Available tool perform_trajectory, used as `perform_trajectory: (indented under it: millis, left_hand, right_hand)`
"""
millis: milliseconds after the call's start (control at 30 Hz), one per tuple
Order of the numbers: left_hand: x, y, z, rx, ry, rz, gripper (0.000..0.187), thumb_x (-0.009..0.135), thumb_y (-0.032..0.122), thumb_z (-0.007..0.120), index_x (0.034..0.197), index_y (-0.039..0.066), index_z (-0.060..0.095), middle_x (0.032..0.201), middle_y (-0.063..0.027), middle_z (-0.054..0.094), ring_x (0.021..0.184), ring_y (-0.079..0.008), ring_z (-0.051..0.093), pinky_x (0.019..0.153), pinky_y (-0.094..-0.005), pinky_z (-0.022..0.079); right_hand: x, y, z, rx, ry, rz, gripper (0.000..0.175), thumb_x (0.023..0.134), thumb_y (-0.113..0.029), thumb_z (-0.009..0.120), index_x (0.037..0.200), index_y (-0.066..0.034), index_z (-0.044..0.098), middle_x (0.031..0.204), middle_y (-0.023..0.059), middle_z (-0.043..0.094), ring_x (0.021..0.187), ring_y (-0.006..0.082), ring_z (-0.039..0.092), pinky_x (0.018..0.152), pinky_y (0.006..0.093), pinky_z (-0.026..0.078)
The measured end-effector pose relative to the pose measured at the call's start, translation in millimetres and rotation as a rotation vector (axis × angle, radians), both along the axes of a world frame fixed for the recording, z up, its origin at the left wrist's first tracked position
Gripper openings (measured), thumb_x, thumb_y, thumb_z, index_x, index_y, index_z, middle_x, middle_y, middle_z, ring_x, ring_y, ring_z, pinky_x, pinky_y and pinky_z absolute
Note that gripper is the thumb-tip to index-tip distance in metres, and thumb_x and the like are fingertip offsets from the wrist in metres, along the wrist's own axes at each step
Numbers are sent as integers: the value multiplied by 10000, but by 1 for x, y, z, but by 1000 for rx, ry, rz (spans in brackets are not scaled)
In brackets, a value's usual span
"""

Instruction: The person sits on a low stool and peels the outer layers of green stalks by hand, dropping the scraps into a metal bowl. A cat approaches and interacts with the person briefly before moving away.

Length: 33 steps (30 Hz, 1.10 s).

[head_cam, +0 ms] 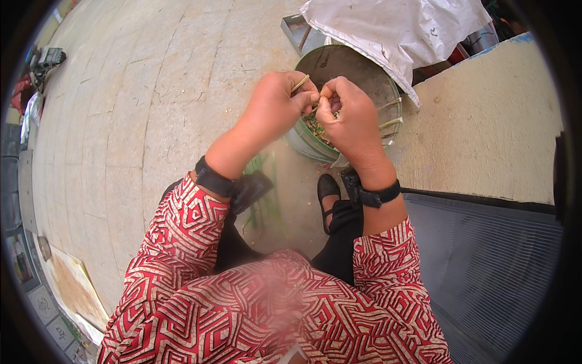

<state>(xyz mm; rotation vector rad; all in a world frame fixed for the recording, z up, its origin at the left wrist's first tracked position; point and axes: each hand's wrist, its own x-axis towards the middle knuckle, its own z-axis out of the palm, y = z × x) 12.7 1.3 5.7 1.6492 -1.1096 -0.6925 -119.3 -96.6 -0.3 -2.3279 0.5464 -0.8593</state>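
Note:
Above a round green-rimmed bucket [396, 98], my hands meet with their fingertips nearly touching. A thin pale-green plant stem [300, 83] sticks out over the index finger of my left hand [277, 98], which is closed around it. My right hand [352, 116] pinches at the stem's other end between thumb and index finger; the fingers mostly hide that end. Inside the bucket lie chopped green and brown plant scraps [316, 127], partly covered by my hands. Long green stalks [266, 200] lie blurred on the floor between my legs, partly behind my left wrist's black strap.
White plastic sheeting [395, 27] hangs over the bucket's far side, beside a metal tray [295, 32]. A low pale wall [482, 123] stands at right, with a dark ribbed panel [491, 255] nearer me. Small bits litter the paved floor [136, 100]. A stained board [72, 282] lies far left.

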Motion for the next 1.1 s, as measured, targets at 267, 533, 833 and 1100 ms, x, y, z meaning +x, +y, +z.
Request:
perform_trajectory:
  millis: [267, 533, 833, 1100]
  left_hand:
    - [-9, -2, 1, -141, 114, 73, 101, 907, 68, 621, 877, -22, 653, 727, -20, 644, 686, -73, 563, 635, -238, 465]
    - [-15, -7, 4, -248, 274, 88, 95, 911, 59, 617, 895, -30, 646, 739, -30, 656, 694, -70, 585, 645, -221, 477]
    - [-8, -4, 6, -177, 276, 167, 92, 894, 65, 647, 887, -21, 676, 721, -23, 670, 669, -62, 599, 624, -208, 465]
    - [-3, -6, -2, -206, 350, 117, 137, 897, 129, 672, 943, 2, 694, 751, -20, 681, 719, -65, 602, 740, -222, 464]
  right_hand:
    - [10, 7, -4, 445, -182, -38, 71, 839, -43, 615, 851, -6, 555, 755, 75, 633, 624, 130, 601, 582, 270, 486]
    - [10, 11, 1, 951, -397, 10, 66, 933, -52, 517, 955, 6, 539, 828, 60, 620, 700, 98, 606, 676, 233, 530]
    - [-1, -16, 8, 965, -553, -122, 99, 974, -108, 518, 962, -15, 548, 852, 64, 598, 747, 133, 614, 693, 245, 537]
    - [-11, -49, -11, 133, -319, -439, 129, 920, -67, 606, 1012, 12, 647, 943, 64, 666, 856, 116, 640, 763, 248, 517]
